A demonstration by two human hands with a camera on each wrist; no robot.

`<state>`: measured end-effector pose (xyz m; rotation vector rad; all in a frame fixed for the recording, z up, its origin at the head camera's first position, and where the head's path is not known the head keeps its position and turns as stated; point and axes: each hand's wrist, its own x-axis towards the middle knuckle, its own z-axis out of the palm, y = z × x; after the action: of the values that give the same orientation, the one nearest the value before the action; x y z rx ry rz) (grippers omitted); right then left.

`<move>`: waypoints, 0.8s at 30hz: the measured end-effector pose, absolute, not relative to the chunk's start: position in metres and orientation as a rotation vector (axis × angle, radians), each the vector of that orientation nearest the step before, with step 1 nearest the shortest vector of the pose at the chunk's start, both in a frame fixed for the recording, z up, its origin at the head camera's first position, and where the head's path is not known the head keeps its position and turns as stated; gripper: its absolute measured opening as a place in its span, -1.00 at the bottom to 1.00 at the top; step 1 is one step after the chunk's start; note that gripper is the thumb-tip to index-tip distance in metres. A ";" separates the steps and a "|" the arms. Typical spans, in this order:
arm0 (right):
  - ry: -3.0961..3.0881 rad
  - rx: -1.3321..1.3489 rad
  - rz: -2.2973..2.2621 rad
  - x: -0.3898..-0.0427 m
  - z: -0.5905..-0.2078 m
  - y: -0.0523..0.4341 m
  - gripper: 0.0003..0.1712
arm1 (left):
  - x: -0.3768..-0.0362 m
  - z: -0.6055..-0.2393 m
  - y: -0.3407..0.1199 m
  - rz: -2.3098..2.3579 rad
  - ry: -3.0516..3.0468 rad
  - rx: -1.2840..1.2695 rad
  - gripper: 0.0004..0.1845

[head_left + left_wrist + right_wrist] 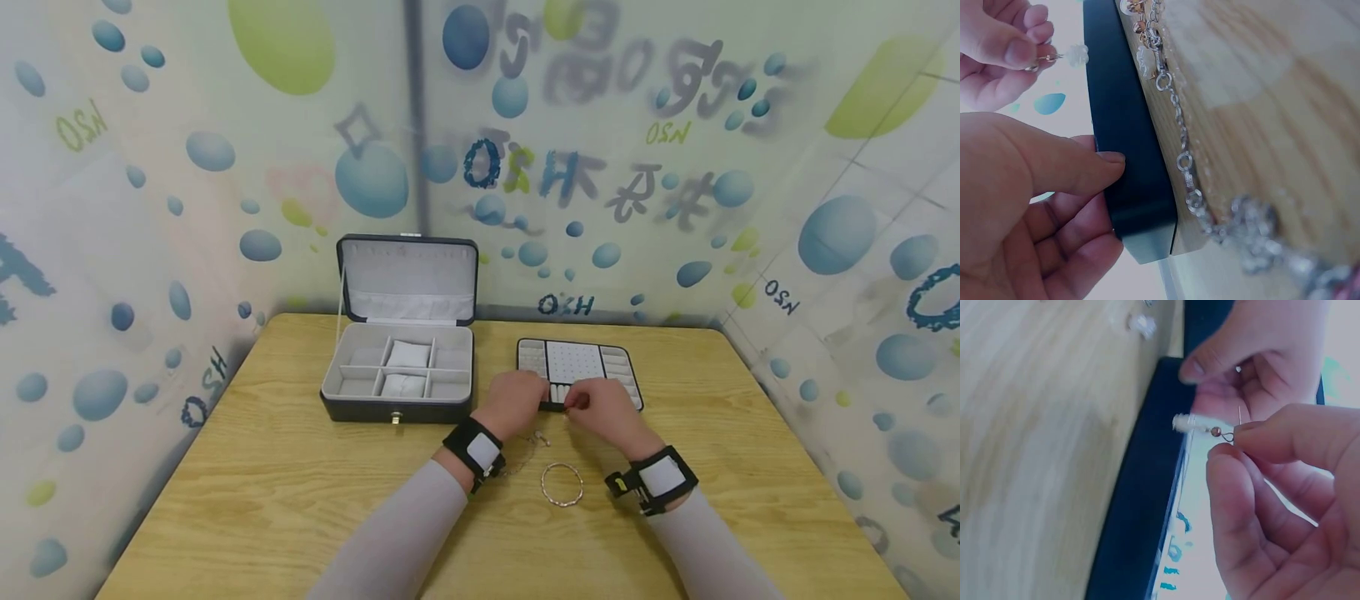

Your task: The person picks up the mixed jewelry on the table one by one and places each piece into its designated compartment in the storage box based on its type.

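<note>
One jewellery box [397,367], one tray [577,362], one bangle [562,484], one chain [1182,134].

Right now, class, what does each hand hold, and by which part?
The right hand pinches an earring by its wire hook. The left hand holds the near edge of the dark tray, thumb on its side wall.
</note>
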<state>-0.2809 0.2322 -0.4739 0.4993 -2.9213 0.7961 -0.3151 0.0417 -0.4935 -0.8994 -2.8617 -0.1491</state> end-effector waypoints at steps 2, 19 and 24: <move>-2.900 0.508 0.791 -0.282 -0.471 0.236 -0.89 | -0.316 -0.494 0.042 -0.141 -2.864 -0.898 -0.88; -2.838 0.274 0.758 -0.289 -0.455 0.271 -0.95 | -0.317 -0.496 0.041 -0.114 -2.853 -0.916 -0.87; -2.779 0.182 0.765 -0.292 -0.461 0.273 -0.93 | -0.315 -0.496 0.042 -0.119 -2.861 -0.906 -0.86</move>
<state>-0.2919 0.2734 -0.4605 0.1822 -2.7792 0.7654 -0.3155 0.0416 -0.4959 -0.9060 -2.8605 -0.1191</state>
